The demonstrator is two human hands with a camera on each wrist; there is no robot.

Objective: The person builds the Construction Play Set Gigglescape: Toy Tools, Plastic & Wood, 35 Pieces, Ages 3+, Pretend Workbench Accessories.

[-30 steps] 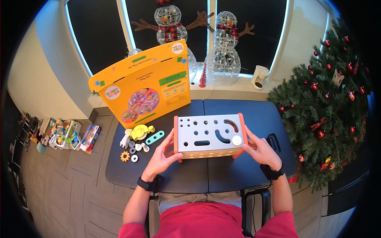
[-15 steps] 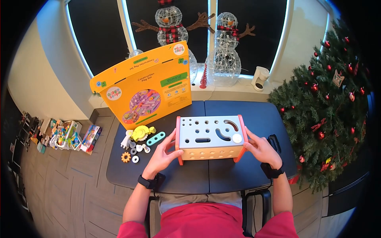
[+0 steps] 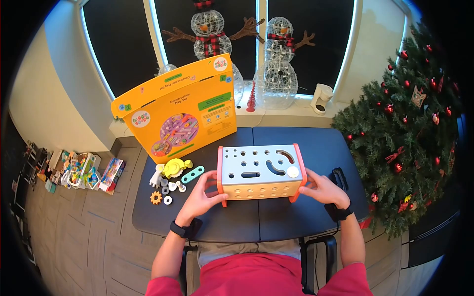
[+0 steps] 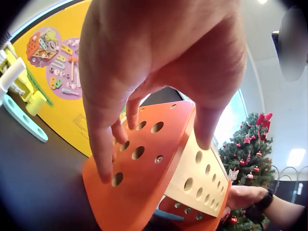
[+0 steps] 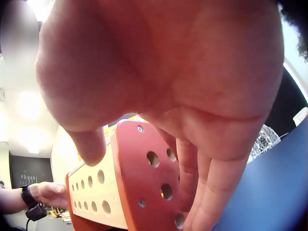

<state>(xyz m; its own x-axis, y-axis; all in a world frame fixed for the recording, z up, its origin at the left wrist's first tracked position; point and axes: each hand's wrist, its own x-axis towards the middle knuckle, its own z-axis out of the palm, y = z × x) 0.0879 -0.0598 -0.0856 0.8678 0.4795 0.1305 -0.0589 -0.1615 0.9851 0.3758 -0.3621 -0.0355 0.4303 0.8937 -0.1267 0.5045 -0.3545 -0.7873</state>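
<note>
A toy workbench box [image 3: 256,160] with a blue-grey top, pale wood front and red-orange end panels is held between both hands on the dark table. The left hand [image 3: 198,199] grips its left end, thumb at the front edge and fingers along the orange panel [image 4: 144,163]. On the opposite end, the right hand [image 3: 323,191] has its thumb by the front corner and its fingers against the red panel [image 5: 154,183]. A white round piece [image 3: 293,171] sits at the top's right front corner.
Left on the dark table [image 3: 237,222] lie yellow pieces [image 3: 174,168], a teal strip [image 3: 192,174], an orange gear [image 3: 156,198] and several small white and grey parts. Behind them stands a yellow box [image 3: 177,108]. A black object [image 3: 340,178] lies at the right.
The workbench has tilted so that more of its wood front shows, its top turning away from the head view. Both hands have stayed at its ends.
</note>
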